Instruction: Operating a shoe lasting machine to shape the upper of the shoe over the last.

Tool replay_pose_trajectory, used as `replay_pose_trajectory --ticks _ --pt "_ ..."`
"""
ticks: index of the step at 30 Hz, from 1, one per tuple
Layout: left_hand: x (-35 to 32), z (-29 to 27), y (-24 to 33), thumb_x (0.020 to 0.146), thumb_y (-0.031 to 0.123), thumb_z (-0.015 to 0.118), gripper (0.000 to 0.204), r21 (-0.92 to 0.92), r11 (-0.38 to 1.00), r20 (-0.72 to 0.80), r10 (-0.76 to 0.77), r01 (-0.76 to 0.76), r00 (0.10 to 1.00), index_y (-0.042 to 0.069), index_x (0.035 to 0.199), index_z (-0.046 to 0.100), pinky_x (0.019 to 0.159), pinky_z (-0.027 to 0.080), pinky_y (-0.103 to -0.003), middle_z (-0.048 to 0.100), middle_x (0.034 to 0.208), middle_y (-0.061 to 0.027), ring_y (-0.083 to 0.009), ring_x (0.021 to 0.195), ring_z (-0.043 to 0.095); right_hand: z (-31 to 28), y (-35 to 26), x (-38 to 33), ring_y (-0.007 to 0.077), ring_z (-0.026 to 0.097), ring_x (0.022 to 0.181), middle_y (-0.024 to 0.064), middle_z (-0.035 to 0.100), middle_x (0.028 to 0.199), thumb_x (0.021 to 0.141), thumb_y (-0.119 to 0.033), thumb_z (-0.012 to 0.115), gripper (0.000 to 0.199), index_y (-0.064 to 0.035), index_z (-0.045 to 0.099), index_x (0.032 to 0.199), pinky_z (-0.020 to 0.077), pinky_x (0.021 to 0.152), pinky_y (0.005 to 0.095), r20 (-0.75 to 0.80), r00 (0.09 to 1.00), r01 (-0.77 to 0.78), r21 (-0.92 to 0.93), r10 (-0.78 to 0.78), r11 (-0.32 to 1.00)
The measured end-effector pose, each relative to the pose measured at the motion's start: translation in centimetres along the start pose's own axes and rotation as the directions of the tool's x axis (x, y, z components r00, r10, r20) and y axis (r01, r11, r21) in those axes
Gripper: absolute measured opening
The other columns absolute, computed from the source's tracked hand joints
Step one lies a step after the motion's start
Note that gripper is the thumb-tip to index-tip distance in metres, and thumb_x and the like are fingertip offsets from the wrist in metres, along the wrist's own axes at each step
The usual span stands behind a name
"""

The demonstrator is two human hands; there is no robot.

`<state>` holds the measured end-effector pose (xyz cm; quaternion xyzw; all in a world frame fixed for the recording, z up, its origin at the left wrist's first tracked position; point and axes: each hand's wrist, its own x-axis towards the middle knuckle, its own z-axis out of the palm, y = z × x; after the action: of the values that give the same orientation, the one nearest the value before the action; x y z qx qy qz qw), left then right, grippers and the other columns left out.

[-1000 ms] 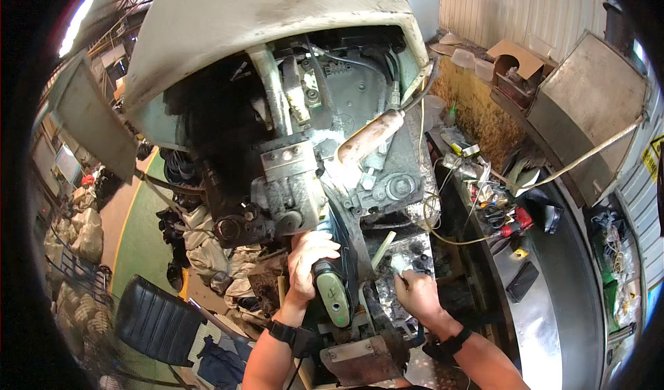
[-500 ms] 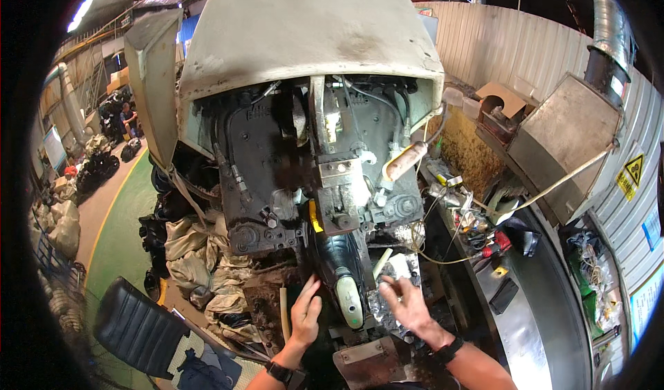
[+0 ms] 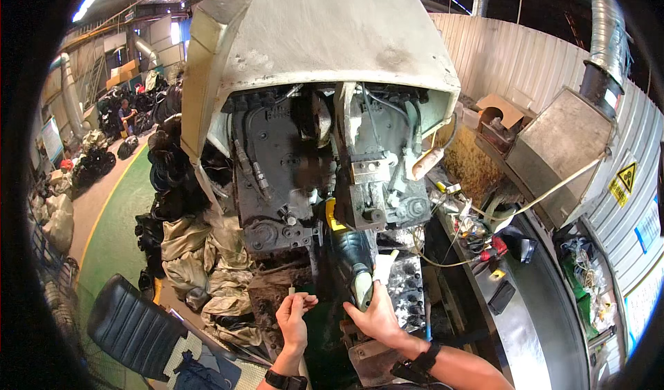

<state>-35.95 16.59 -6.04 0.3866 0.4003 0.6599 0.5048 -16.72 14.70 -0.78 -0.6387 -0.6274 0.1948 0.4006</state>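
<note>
Vs. 0.5 s ago, the view is tilted up: more of the hood (image 3: 332, 37) is seen and both hands sit lower in frame. The left hand (image 3: 294, 319) has come off the tool and is now held apart to its left, fingers curled, a small pale bit pinched at the thumb tip; what it is can't be told. The right hand (image 3: 377, 314) is now wrapped on the near end of the driver (image 3: 351, 255), fingers closed round the grip, a pale finger-like tip seen sticking up beside it. The driver, dark green w/ a yellow band at the far end, is pointed up into the machine (image 3: 325, 169): greasy dark cast metal, hoses, bolted blocks. Hood is dull, dusty, angular. A black padded seat (image 3: 131, 324) lies near left; a steel bench (image 3: 546, 321) runs along the right.
</note>
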Motion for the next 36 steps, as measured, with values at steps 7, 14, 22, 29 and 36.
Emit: replay_pose_trajectory --ticks 7,14,22,29,36 --pt "-0.9 1.3 1.9 0.105 0.018 0.053 0.026 0.037 0.998 0.023 -0.056 0.055 0.998 -0.004 0.107 0.066 0.082 0.055 -0.032 0.072 0.095 -0.0116 -0.0189 0.085 0.070 -1.2 -1.8 0.2 0.0511 0.052 0.110 0.0341 0.054 0.118 0.079 -0.023 0.078 0.070 0.0112 0.044 0.129 0.0432 0.100 0.0498 -0.052 0.999 0.004 0.064 -0.001 0.998" --pt "1.3 7.1 7.1 0.089 0.005 0.074 0.058 -0.172 0.983 0.066 -0.049 0.060 0.997 -0.004 0.140 0.047 0.099 0.049 -0.034 0.061 0.128 -0.0118 -0.0185 0.116 0.060 -10.9 -4.9 -4.1 0.0202 0.054 0.112 0.0136 0.058 0.121 0.078 -0.010 0.083 0.071 0.0058 0.044 0.135 0.0448 0.099 0.0340 0.236 0.968 -0.193 0.508 0.079 0.840" --pt "-4.1 14.4 10.9 0.075 -0.005 0.075 0.043 -0.408 0.886 0.300 -0.096 0.219 0.949 -0.006 0.116 0.063 0.085 0.054 -0.036 0.070 0.105 -0.0119 -0.0208 0.093 0.067 -16.7 -0.6 -12.5 0.0406 0.042 0.131 0.0297 0.038 0.147 0.072 -0.029 0.089 0.109 0.0041 0.025 0.154 0.0280 0.113 0.0469 0.056 0.839 0.535 0.085 -0.541 0.840" --pt "-8.5 22.2 8.2 0.078 0.016 0.069 0.052 -0.325 0.872 0.439 -0.203 0.366 0.875 -0.004 0.126 0.058 0.093 0.055 -0.045 0.067 0.119 -0.0152 -0.0308 0.104 0.066 -23.7 3.9 -19.9 0.0402 0.050 0.123 0.0294 0.045 0.142 0.074 -0.031 0.089 0.102 0.0058 0.032 0.150 0.0378 0.106 0.0462 -0.022 0.977 0.212 0.038 -0.211 0.977" --pt "-17.0 32.7 -2.6 0.094 0.028 0.064 0.033 0.000 0.667 0.614 -0.588 0.745 0.527 0.005 0.118 0.063 0.095 0.051 -0.041 0.068 0.114 -0.0099 -0.0254 0.102 0.066 -29.4 11.0 -27.2 0.0203 0.065 0.108 0.0133 0.069 0.120 0.077 -0.017 0.087 0.068 -0.0020 0.057 0.137 0.0512 0.096 0.0325 -0.618 0.694 -0.059 0.463 0.370 0.884"
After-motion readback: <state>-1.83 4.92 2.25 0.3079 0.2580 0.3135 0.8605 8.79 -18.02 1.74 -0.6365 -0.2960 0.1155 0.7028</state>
